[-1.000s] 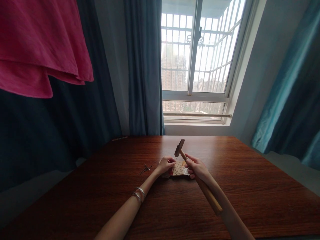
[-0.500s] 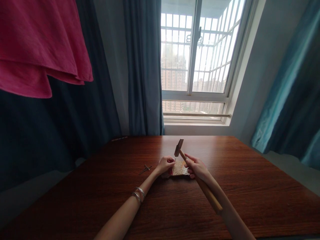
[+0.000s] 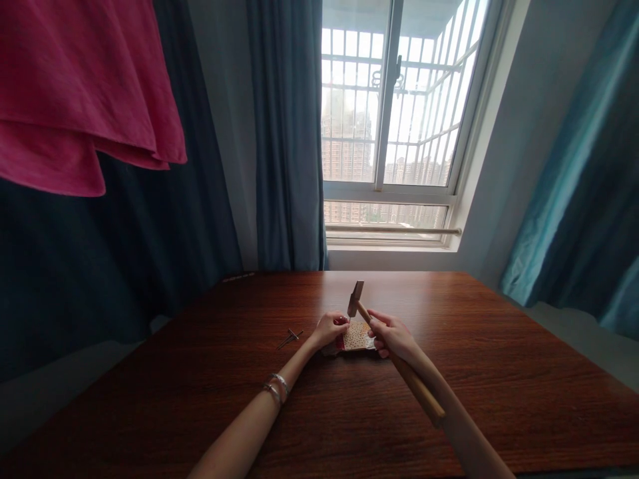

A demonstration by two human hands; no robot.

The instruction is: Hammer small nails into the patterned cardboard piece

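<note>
My right hand (image 3: 392,334) is wrapped round the wooden handle of a hammer (image 3: 417,388), whose metal head is tilted over the left part of a small spotted block (image 3: 356,336). Between the thumb and fingers of my left hand (image 3: 330,330) a thin nail (image 3: 350,320) stands upright at the block's left side. The hammer head is at the nail's top, touching it or very close. The block lies on the table, partly hidden by both hands, with crumpled wrapping showing at its ends. Left of my left hand lie several loose nails (image 3: 290,337), crossed over each other.
The brown wooden table (image 3: 224,399) stretches back to the wall below a barred window (image 3: 389,133). Blue curtains (image 3: 287,133) hang on both sides. A pink cloth (image 3: 84,93) hangs at the upper left.
The hammer head has dropped slightly, down and left onto or near the nail. My left hand, the block and the loose nails have stayed in place.
</note>
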